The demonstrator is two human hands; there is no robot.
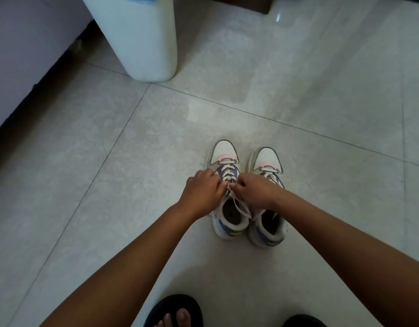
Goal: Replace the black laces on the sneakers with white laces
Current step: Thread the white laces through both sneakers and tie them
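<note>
Head view: two sneakers are standing side by side on the tiled floor (85, 185), toes pointing away from the person, heels toward the camera. L sneaker (226, 192) and R sneaker (267, 201) are just beside each other, nearly touching at the heel end. Both are white w/ pink at the toe seam, purple/blue side panels, yellow-green accent at the heel.

White lace (228, 172) is running criss-cross thru the L sneaker's eyelets; two loose ends are trailing back over its opening, one crossing toward the R sneaker. R sneaker is also showing a white lace (268, 172) across its upper eyelets; lower part is hidden behind the wrist.

Left hand (203, 190) is sitting over the L sneaker's left side, fingers curled and pinching the lace near the top eyelets. Right hand (253, 191) is curled opposite it, thumb and fingers pinching the same lace at approx the tongue's top. Fingertips of both hands are almost meeting above the tongue.

Surroundings: white bin (137, 36) is standing on the floor, far left, well apart from the sneakers. Pale wall w/ dark baseboard (31, 100) is running along the left edge. Bare toes in a dark sandal (175, 312) are showing at bottom edge.
</note>
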